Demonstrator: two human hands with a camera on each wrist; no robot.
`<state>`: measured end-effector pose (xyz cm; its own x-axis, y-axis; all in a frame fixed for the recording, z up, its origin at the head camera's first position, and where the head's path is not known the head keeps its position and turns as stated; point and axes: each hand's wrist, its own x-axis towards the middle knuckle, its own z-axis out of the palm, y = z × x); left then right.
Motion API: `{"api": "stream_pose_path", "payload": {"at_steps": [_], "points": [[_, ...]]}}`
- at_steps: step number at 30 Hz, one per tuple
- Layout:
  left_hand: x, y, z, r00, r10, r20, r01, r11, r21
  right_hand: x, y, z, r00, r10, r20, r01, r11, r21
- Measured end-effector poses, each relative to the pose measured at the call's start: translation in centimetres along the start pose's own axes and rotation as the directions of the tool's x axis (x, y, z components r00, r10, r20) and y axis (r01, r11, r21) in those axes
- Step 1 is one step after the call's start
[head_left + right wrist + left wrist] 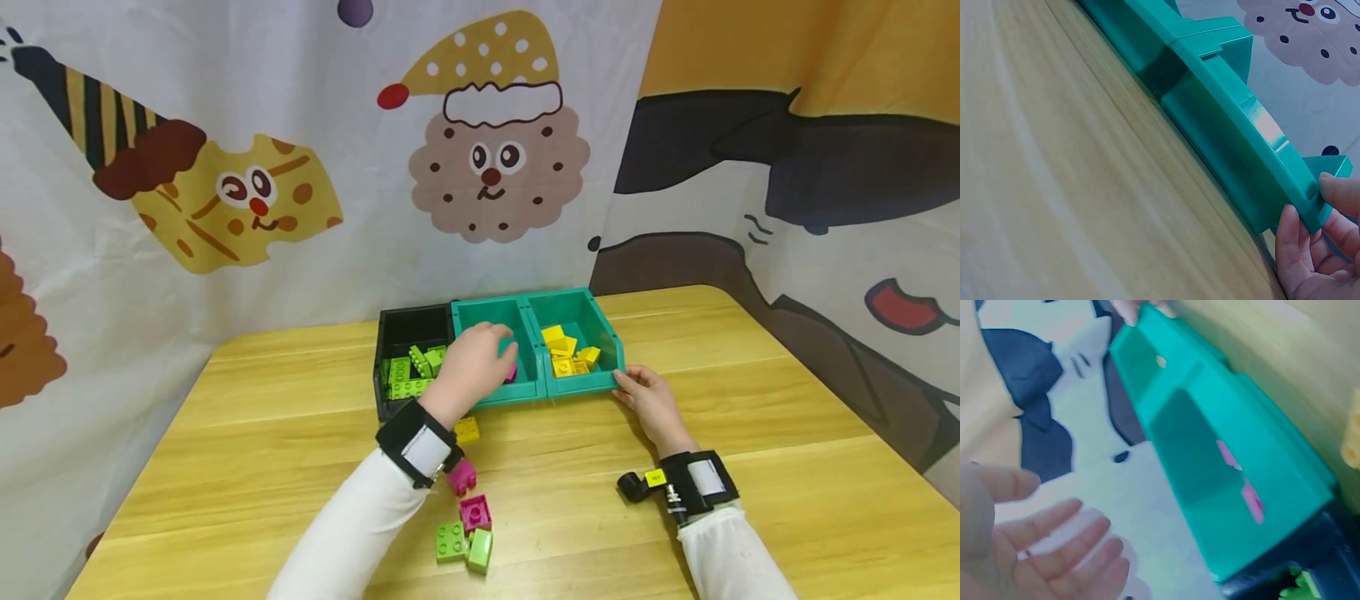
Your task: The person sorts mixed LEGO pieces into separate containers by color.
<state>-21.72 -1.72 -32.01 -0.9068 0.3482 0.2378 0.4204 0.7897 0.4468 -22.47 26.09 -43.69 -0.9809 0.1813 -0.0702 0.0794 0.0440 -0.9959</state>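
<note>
Over the middle teal bin (536, 392) is my left hand (472, 367). In the left wrist view its fingers (1054, 556) are spread loosely and hold nothing. Pink bricks (1252, 501) lie inside that bin, partly hidden by the hand in the head view. My right hand (651, 402) pinches the near right corner of the right-hand teal bin (1222, 144) between thumb and fingers. Yellow bricks (562, 346) sit in this bin. To the left, the black bin (382, 333) contains several green bricks (405, 383).
On the table (262, 467), in front of the bins, lie a yellow brick (467, 430), a pink brick (462, 477), another pink brick (476, 513), a square green brick (451, 542) and a narrower green brick (480, 550). A printed curtain (360, 250) hangs behind the table.
</note>
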Motion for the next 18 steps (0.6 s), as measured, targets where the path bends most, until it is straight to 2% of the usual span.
{"api": "stream_pose_path", "payload": {"at_steps": [3, 5, 9, 14, 18], "points": [[-0.8, 0.5, -0.5, 0.999, -0.002, -0.053, 0.001, 1.000, -0.010, 0.0, 0.1, 0.0, 1.000, -0.005, 0.003, 0.005, 1.000, 0.016], [-1.3, 0.7, -0.8, 0.998, 0.000, -0.064, -0.002, 0.999, -0.032, 0.0, 0.2, 0.0, 1.000, -0.011, 0.002, 0.011, 1.000, 0.025], [-2.5, 0.4, -1.5, 0.999, -0.020, -0.043, 0.014, 0.993, -0.120, 0.1, 0.4, 0.1, 1.000, -0.015, 0.001, 0.015, 1.000, 0.027], [-4.4, -1.0, -2.0, 0.994, -0.104, -0.013, 0.097, 0.960, -0.263, 0.3, 0.6, 0.1, 1.000, -0.012, -0.002, 0.012, 1.000, 0.010], [-5.7, -2.1, -1.9, 0.990, -0.135, 0.028, 0.137, 0.941, -0.310, 0.4, 0.6, 0.1, 1.000, -0.012, -0.009, 0.012, 1.000, 0.013]]}}
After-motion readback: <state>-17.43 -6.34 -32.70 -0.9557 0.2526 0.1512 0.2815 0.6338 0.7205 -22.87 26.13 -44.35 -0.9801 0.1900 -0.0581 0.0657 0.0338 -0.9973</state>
